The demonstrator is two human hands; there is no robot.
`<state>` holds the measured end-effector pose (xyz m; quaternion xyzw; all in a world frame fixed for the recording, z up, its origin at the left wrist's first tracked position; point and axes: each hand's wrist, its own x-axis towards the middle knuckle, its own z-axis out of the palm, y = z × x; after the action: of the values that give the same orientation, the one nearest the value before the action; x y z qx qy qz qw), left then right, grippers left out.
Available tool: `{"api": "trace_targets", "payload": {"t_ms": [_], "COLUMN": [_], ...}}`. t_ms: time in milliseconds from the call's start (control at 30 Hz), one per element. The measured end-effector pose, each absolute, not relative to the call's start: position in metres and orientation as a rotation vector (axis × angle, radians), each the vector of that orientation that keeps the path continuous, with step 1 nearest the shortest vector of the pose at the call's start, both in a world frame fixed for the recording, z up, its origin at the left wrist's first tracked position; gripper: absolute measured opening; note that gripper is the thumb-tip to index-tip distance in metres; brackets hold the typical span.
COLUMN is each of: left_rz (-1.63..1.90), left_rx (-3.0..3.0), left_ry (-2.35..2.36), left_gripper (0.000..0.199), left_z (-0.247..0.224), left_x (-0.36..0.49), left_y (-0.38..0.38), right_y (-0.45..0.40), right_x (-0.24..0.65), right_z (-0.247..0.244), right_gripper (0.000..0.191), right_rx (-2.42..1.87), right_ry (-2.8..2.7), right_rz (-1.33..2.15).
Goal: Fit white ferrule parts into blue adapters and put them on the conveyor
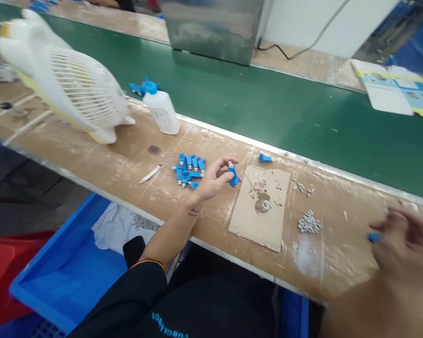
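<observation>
Head view: a green surface point(268, 103) runs across the upper frame, bordered below by the brown counter point(120, 164) at which I am working. Blue crate point(81, 272), lower left, contains a white cloth point(107, 225). White fan point(81, 89), upper left, stands tilted on the counter. Cardboard sheet point(257, 230) lies right of centre, marked with dark stains. White bottle point(164, 112) with a blue cap is located left of centre in the upper half.

Left hand point(215, 179), at centre: fingers clasped on a blue piece point(233, 175) with a pale tip, held near the left edge of the cardboard. Right hand point(405, 234), at the right edge: blurred. Another blue piece point(374, 237) shows beside it; whether those fingers grip it or are loose I cannot tell.

A group of blue pieces point(188, 174), most showing pale tips, lies at centre left, just beside my left forearm. White pointed tool point(150, 173) lies left of that group, with a dark square point(154, 149) above it. A single blue part point(265, 158) rests above the cardboard. Pile of small grey parts point(309, 223) sits right of the cardboard; loose grey bits point(301, 187) lie scattered above the pile.
</observation>
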<state>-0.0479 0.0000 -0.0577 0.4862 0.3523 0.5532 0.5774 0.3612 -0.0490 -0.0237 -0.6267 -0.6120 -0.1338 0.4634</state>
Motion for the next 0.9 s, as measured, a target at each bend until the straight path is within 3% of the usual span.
{"api": "trace_targets", "payload": {"t_ms": [200, 367, 667, 900], "left_rz": [1.297, 1.255, 1.287, 1.249], "left_rx": [0.949, 0.819, 0.709, 0.754], "left_ry": [0.861, 0.876, 0.96, 0.929], "left_gripper": [0.032, 0.021, 0.019, 0.019], "left_z": [-0.07, -0.067, -0.055, -0.055], "left_x": [-0.027, -0.024, -0.021, -0.02], "left_y": [0.002, 0.0, -0.001, -0.003], "right_y": [-0.019, -0.022, -0.021, -0.018], "right_x": [0.299, 0.322, 0.329, 0.329], "right_z": [-0.033, -0.054, -0.059, -0.056], "right_gripper": [0.043, 0.017, 0.019, 0.014], "right_rx": [-1.354, -1.805, -2.177, -2.124], "right_ry": [-1.855, -2.089, -2.1, -2.069], "right_rz": [0.022, 0.395, 0.48, 0.539]}}
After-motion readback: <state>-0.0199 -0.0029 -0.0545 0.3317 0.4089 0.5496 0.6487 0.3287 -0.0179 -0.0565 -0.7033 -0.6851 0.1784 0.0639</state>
